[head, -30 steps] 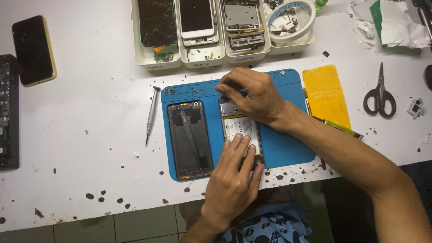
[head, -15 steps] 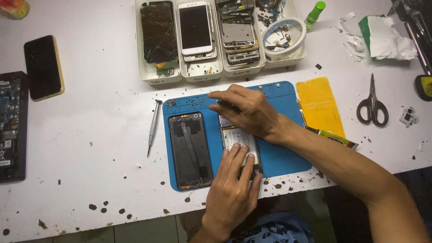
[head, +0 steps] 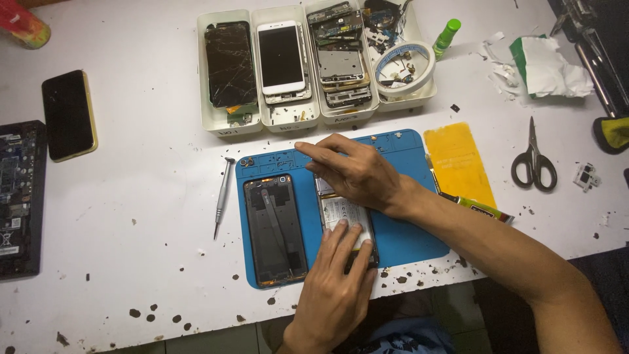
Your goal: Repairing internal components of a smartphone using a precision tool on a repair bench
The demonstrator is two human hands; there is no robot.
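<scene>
Our left hand (head: 337, 275) presses flat, fingers extended, steadying the opened black smartphone (head: 347, 219) on the blue rubber mat (head: 406, 236). Our right hand (head: 354, 172) curls over its top; whether it grips anything, we cannot tell.

A white bench (head: 131, 216), flecked with dark specks along its near edge, carries a blue work mat (head: 406, 229) near the middle. Just left of the mat lies a small screwdriver (head: 223, 194); just right of it, a yellow sheet (head: 457, 162) and a thin tube (head: 475, 206). Behind the mat stands a row of white trays (head: 288, 118) with a green-capped bottle (head: 448, 36) beside them. Scissors (head: 534, 160) and crumpled white paper (head: 550, 69) lie to the right. At far left lie a dark phone with a yellow edge (head: 69, 115) and a black device (head: 19, 196).
</scene>
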